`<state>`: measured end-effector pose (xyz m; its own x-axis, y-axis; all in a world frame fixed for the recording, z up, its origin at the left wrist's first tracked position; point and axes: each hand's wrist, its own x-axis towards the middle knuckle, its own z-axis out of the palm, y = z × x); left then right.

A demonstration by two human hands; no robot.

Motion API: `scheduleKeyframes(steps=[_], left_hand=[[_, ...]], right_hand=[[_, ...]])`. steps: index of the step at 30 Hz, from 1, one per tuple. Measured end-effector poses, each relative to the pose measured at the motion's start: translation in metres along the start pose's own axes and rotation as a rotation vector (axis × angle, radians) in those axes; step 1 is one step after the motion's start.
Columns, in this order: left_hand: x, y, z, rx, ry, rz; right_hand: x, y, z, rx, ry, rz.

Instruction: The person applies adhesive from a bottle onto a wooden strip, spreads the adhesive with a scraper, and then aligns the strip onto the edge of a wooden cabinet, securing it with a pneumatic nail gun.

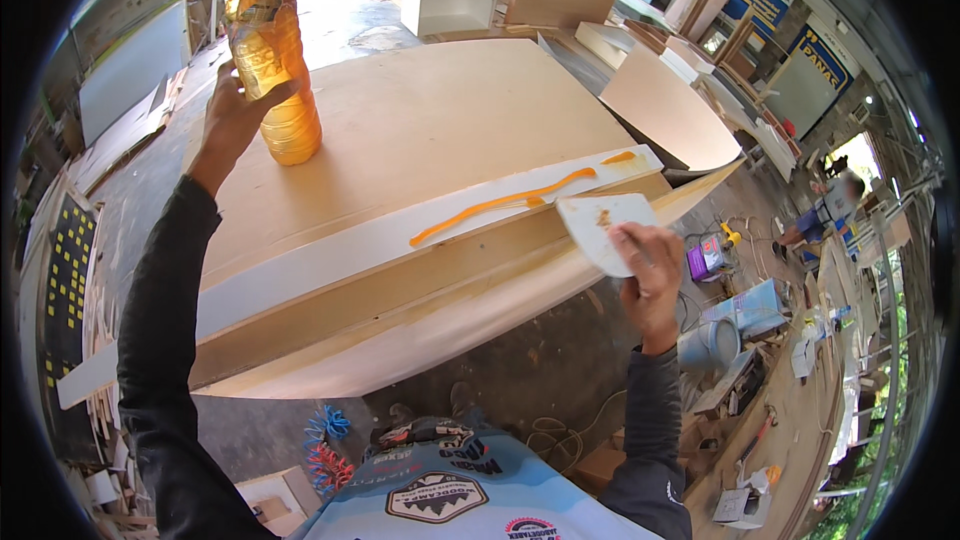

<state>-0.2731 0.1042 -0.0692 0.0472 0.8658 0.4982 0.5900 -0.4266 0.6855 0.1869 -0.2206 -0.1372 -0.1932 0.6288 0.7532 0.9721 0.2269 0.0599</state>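
Amber bottle (278, 60), one, is gripped by the left hand (235, 115); one white scraper (592, 228), by the right hand (650, 275); one white strip (362, 247) is streaked orange.

Bottle (288, 105) in the left hand (235, 112), white scraper (588, 222) in the right hand (652, 270).
Orange paste (500, 202) lies in a long streak and short dabs on a white strip (300, 258) beside a pale board (440, 90); the scraper is tilted near the streak.
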Motion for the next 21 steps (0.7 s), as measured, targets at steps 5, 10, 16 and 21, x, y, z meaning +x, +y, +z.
scheduleKeyframes(steps=[5,10,16,21], left_hand=[[-0.038,-0.009,-0.018,0.070,-0.036,-0.025],[-0.113,0.008,-0.044,0.179,-0.232,0.090],[-0.192,0.057,-0.050,0.342,-0.554,0.240],[-0.204,0.053,-0.042,0.332,-0.471,0.135]], right_hand=[[-0.003,0.034,-0.022,-0.080,0.208,0.146],[0.001,0.070,-0.030,0.044,0.239,0.226],[0.027,0.119,-0.007,0.136,0.025,0.156],[0.046,0.145,0.007,0.213,-0.071,0.054]])
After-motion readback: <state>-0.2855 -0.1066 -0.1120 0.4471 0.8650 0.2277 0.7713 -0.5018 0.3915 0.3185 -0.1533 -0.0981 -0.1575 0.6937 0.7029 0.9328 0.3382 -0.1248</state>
